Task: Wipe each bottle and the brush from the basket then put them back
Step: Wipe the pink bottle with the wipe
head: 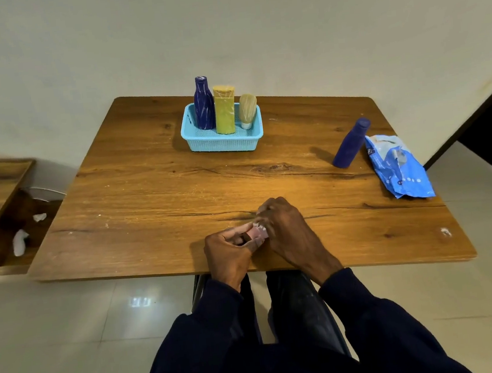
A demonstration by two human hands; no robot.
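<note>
1. At the near edge of the wooden table (148,196), a seated person's left hand (230,248) and right hand (287,230) meet. The fingers of both are curled around a small pinkish item (258,232) with a scrap of white at its end. Whether this is a small bottle under a wipe cannot be told.
2. Farther out, well to the right of the hands, a blue bottle (351,143) stands alone on the tabletop, just beside a crumpled blue wipes packet (397,167).
3. Ahead of the hands and slightly to their left, toward the far edge, a light-blue basket (222,144) holds a dark blue bottle (204,105), a yellow bottle (224,111) and a cream-bristled brush (247,110), all upright.
4. The job appears to be partway through. One item is in hand, seemingly being wiped, and the lone bottle has yet to go back in the basket. Nothing shows whether the three pieces in the basket are already wiped or still waiting.
</note>
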